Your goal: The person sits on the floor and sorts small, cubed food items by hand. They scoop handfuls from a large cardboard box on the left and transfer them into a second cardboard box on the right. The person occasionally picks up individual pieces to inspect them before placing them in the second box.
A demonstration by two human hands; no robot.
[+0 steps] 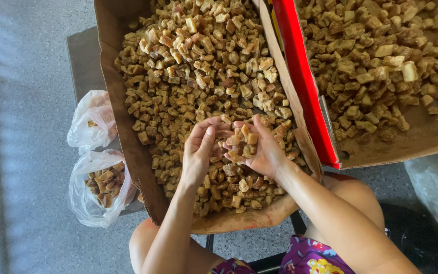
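Grey speckled floor (21, 152) filled the left of the frame. A cardboard box (128, 147) of brown chunks (204, 76) ran from top centre down to the person's knees, long axis roughly vertical in frame. A second box (422, 137) with a red edge (305, 86) sat upper right (same chunks inside). Two plastic bags (95, 187) lay at left. At frame centre the right hand (262, 152) was cupped, palm up, holding a few chunks; the left hand (201, 149) curled beside it, fingertips touching the pile.
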